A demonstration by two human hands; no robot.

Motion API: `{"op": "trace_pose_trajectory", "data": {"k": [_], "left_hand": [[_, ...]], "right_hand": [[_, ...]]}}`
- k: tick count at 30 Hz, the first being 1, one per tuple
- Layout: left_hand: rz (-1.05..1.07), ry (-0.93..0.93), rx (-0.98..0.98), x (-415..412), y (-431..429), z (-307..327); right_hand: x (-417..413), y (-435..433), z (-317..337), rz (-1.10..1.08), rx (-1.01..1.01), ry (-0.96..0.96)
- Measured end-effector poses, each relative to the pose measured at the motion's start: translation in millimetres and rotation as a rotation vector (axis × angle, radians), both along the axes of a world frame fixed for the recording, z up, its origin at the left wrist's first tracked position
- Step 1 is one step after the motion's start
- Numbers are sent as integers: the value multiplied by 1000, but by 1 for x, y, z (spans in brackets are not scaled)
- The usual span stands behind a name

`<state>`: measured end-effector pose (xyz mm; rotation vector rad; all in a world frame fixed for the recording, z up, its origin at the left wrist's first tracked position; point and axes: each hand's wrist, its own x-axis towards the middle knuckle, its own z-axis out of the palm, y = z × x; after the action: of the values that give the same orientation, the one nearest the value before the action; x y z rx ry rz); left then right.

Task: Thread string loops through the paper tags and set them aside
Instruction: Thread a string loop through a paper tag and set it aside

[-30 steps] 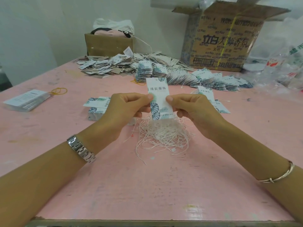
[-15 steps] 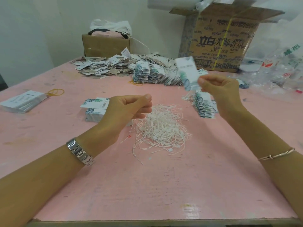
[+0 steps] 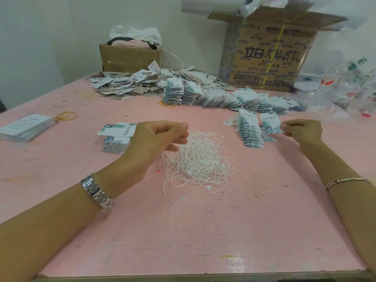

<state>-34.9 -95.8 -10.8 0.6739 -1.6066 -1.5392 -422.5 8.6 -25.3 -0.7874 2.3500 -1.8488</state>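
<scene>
On our pink surface (image 3: pixel 183 231), the far-right brown cardboard box (image 3: pixel 270 58) reads "立白". A tangle of white string loops (image 3: pixel 199 159) lies centre; our left hand (image 3: pixel 156 139) curls beside it, and we cannot tell what it holds. Our right hand (image 3: pixel 303 132) pinches a leaf-printed white paper tag (image 3: pixel 270 124), right.

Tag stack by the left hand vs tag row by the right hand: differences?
The tag stack lies flat, faces up; the tag row stands on edge, leaning. White strings stick out of the tag row; none show on the tag stack. Both carry the same teal leaf print.
</scene>
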Motion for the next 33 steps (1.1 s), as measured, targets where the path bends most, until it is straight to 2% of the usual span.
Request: {"op": "trace_pose_trajectory", "data": {"k": [8, 15, 25, 28, 33], "left_hand": [[-3, -3, -9, -1, 1, -1], [0, -18, -19, -1, 0, -1], [14, -54, -101, -1, -2, -4], [23, -64, -156, -1, -4, -5], [72, -96, -283, -2, -6, -9]], "right_hand": [[15, 0, -2, 57, 106, 44], [13, -3, -1, 58, 354, 326], [15, -7, -2, 77, 499, 427], [22, -9, 2, 29, 478, 474], [66, -19, 25, 24, 301, 658]]}}
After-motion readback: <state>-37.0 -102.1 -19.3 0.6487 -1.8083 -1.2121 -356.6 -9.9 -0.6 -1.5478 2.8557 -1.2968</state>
